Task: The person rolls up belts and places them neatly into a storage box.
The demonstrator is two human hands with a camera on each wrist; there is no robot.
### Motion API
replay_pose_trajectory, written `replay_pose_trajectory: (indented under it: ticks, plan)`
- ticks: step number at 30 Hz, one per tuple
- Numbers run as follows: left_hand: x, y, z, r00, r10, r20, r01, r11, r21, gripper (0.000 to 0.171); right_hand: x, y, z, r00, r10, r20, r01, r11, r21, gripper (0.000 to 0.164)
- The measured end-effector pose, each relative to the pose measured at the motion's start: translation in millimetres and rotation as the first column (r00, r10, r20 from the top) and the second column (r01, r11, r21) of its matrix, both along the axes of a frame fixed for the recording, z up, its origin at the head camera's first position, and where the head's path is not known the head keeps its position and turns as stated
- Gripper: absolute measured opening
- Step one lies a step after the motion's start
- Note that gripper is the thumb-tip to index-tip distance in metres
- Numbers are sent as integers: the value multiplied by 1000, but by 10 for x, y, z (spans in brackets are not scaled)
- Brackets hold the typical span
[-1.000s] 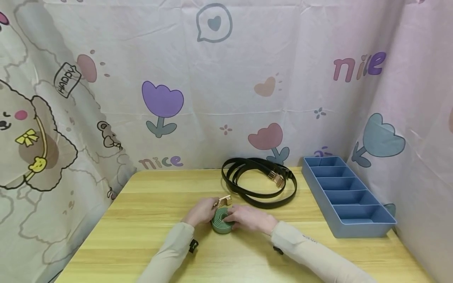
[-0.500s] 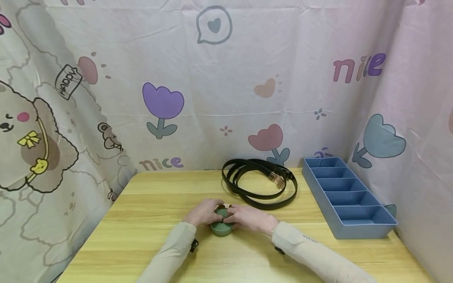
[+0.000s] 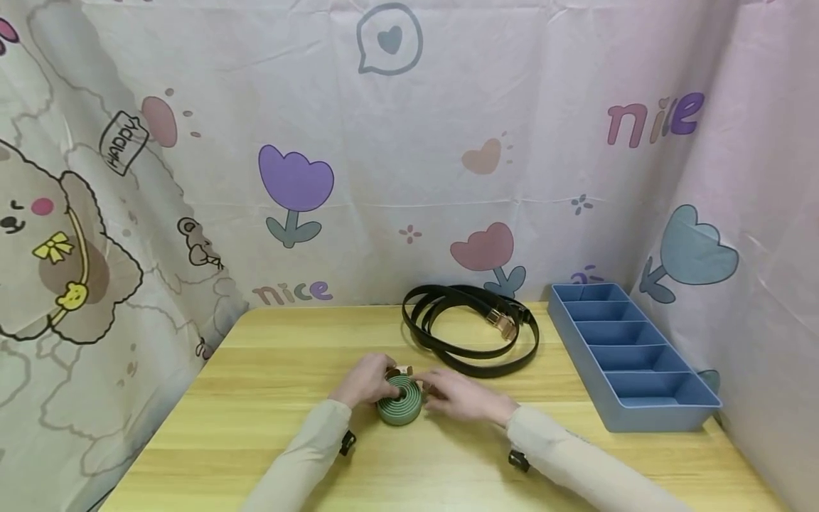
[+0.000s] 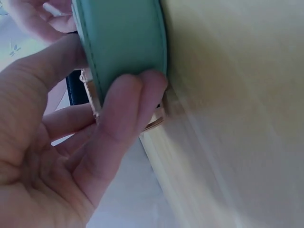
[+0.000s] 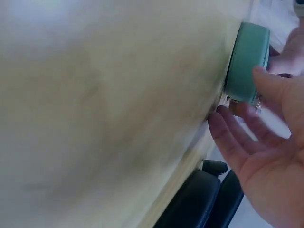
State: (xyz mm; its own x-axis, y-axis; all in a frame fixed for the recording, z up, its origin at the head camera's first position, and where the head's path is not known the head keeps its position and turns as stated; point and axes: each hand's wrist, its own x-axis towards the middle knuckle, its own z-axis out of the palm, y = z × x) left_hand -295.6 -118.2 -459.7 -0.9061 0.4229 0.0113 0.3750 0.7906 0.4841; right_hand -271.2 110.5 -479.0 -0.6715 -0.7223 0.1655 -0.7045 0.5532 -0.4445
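The coiled green belt (image 3: 398, 412) is gripped by the left hand (image 3: 366, 380); the right hand (image 3: 462, 395) is held just beside it, loosely spread, contact unclear.

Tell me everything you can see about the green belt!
The green belt is rolled into a spiral that faces up on the table. It looks like smooth leather, stitched along its edges. Its gold buckle sits at the far side. The left grip holds it; the right grip is close beside, maybe touching.
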Motion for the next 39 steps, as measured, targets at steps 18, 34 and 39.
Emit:
replay_pose_trajectory:
  ticks: [18,34,39]
  plan:
    - [203,513,-5,822,141,-551,-27,977,210,45,43,-131,340,523,-43,851,642,677,-360,78]
    - [194,885,-4,739,48,-672,39,993,113,56,-122,83,539,618,-351,704,731,586,-350,63]
    - [170,989,-25,776,-10,-631,82,993,86,66,-190,294,578,700,-520,489,692,664,-283,54]
